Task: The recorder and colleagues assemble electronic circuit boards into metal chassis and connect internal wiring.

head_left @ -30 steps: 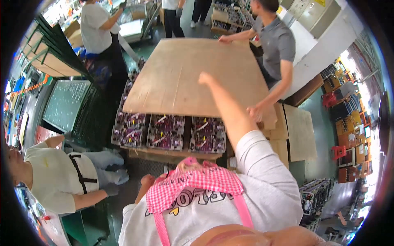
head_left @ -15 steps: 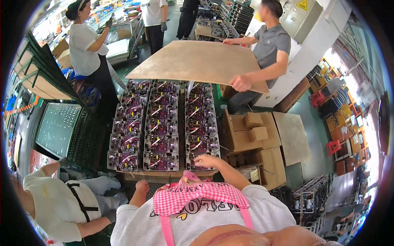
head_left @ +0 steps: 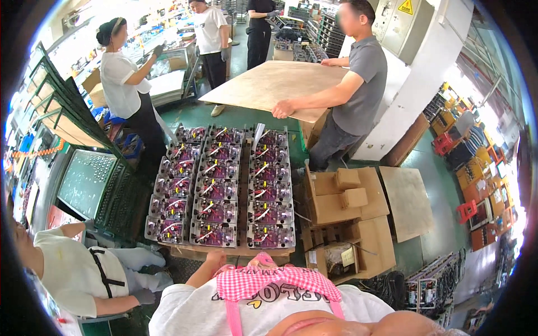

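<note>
Several metal-framed assemblies with purple circuit boards, wires and yellow parts point(head_left: 216, 211) stand in three columns on a brown board point(head_left: 260, 252) in front of me. My left hand point(head_left: 215, 259) is just short of that board's near edge, below the middle column. Its fingers are too small and partly hidden to show whether they are closed, and I see nothing held. My right hand is out of view. Beyond the far row, a co-worker in a grey shirt holds a large flat wooden panel point(head_left: 274, 87) with both hands, tilted above the floor.
Open cardboard boxes point(head_left: 367, 235) stand right of the assemblies, beside a flat panel point(head_left: 406, 201) on the floor. Dark racks point(head_left: 84, 179) rise at the left. One co-worker point(head_left: 84, 263) is close on my left; others stand farther back. A white pillar point(head_left: 386, 112) is behind the panel.
The co-worker in grey has drawn the wooden panel away to the right, off the far assemblies. My right hand has left the near right assembly and the view. My left hand has moved right.
</note>
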Demonstrator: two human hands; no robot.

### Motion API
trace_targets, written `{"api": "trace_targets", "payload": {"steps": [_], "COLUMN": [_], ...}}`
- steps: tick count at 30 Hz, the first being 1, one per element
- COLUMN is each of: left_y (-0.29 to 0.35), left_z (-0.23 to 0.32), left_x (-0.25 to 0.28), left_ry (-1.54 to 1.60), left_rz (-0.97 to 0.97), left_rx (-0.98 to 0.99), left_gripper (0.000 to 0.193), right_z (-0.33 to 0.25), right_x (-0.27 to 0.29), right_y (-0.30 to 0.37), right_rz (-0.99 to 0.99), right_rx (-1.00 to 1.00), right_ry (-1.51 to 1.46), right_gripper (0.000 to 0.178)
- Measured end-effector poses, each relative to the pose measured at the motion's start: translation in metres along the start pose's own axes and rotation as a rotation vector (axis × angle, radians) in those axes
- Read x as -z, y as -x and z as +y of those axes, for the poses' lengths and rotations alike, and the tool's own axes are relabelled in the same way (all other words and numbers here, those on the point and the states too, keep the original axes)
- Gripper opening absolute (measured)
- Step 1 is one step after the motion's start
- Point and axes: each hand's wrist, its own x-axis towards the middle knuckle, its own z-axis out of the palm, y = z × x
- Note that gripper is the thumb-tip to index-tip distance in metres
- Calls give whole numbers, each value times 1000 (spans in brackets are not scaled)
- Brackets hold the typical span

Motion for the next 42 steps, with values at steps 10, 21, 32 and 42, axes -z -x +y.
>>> {"api": "trace_targets", "payload": {"steps": [10,21,32,42], "left_y": [64,52,123,195], "left_z": [-125,19,-39,-219], "left_x": [-15,-43,6,24], "left_ry": [105,749,445,-833], "left_rz": [-147,284,128,-101], "left_rx": [115,681,583,342], "left_gripper": [23,4,7,15], "right_z": [25,11,-58,-123], "right_x": [13,-28,-95,-105], "right_y": [9,-31,-43,-8], "right_rz": [33,46,-190,-75], "right_rx": [-438,-346,222,51], "right_ry": [-346,-334,82,-307], "right_gripper": [34,31,35,32]}}
